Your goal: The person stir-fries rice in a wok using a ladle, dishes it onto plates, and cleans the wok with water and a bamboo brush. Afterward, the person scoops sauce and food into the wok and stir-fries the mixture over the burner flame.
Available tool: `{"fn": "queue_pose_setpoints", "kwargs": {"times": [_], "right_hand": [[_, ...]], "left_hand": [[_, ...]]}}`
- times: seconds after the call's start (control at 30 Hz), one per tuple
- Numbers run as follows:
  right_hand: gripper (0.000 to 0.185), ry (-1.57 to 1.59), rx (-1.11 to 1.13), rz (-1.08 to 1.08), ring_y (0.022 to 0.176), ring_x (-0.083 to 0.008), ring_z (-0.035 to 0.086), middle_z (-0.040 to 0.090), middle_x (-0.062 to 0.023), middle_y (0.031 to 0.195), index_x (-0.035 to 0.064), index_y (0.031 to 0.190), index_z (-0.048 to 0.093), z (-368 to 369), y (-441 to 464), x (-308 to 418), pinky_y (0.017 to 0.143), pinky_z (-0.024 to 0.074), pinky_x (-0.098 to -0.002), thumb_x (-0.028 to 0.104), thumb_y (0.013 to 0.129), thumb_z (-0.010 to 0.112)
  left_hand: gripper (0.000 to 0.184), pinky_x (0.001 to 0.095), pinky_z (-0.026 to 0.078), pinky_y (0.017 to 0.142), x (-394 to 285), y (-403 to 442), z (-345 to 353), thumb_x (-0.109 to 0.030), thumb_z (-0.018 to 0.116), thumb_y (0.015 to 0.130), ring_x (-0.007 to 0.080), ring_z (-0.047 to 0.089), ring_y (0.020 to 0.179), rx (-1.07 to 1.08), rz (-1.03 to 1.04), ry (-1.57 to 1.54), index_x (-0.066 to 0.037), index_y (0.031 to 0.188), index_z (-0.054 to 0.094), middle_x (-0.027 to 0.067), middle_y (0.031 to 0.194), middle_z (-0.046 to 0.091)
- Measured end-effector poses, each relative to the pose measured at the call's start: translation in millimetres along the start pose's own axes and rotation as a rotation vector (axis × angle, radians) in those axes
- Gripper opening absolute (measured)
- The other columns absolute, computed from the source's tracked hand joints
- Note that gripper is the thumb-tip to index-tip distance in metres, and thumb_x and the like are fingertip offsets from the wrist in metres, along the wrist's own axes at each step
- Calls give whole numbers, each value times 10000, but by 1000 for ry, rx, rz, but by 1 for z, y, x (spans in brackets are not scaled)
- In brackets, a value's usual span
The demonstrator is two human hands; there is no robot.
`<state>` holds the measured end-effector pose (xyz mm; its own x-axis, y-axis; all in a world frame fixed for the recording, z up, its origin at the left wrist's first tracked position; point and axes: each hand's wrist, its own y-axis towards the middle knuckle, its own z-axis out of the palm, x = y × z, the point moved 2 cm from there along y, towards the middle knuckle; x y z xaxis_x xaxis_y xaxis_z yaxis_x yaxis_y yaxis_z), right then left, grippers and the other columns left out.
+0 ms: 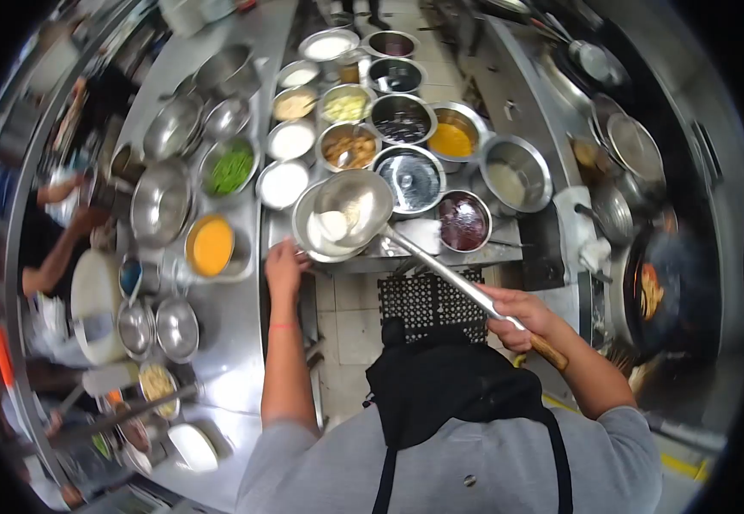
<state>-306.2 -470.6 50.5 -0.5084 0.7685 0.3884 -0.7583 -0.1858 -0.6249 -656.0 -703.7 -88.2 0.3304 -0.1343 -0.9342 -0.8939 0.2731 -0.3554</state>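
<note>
My right hand (524, 321) is closed around the long metal handle of a large ladle (445, 272), near its wooden end. The ladle's round head reaches over a metal bowl (301, 224) and hides part of it. Something white and round shows inside the ladle's head. At the bowl's near left side, my left hand (283, 269) has its fingers closed on the rim. Right of the ladle's head stands a bowl of dark red sauce (464, 220). A bowl of white contents (283, 183) stands just beyond my left hand.
Several ingredient bowls fill the station ahead, including an orange sauce pot (453, 137). On the left counter are chopped greens (231, 170) and a container of orange liquid (210, 245). A wok with food (651, 291) is at right. Another person's arm (62, 253) shows at left.
</note>
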Motion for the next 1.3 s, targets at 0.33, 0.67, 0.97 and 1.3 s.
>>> {"fn": "queue_pose_setpoints", "kwargs": {"times": [0.33, 0.67, 0.97, 1.3], "right_hand": [[499, 716, 203, -820, 386, -73, 356, 411, -47, 716, 276, 1468, 229, -79, -266, -107, 308, 321, -230, 197, 993, 360], [659, 52, -1512, -600, 358, -105, 375, 458, -9, 624, 143, 1469, 254, -336, -435, -127, 340, 341, -260, 55, 863, 499], [631, -284, -1758, -58, 1148, -316, 546, 529, -195, 1285, 167, 1416, 359, -335, -440, -116, 972, 418, -362, 108, 817, 549], [655, -301, -1830, -384, 1030, -358, 595, 576, -231, 1181, 211, 1426, 344, -371, -407, -122, 904, 457, -376, 113, 808, 537]], "left_hand": [[116, 245, 464, 750, -36, -147, 293, -83, 581, 902, 112, 552, 819, 714, 432, 72, -17, 998, 575, 47, 923, 588], [589, 387, 491, 818, 109, -273, 674, -397, 713, 742, 336, 626, 894, 943, 767, 794, 69, 1081, 594, 237, 985, 639], [418, 356, 540, 676, 93, -252, 682, -248, 748, 689, 272, 659, 697, 1303, 165, 717, 18, 987, 624, 146, 822, 667], [359, 518, 492, 871, 57, -291, 699, -247, 596, 824, 286, 635, 854, 1406, -955, -3, -32, 1108, 556, 118, 941, 641]]}}
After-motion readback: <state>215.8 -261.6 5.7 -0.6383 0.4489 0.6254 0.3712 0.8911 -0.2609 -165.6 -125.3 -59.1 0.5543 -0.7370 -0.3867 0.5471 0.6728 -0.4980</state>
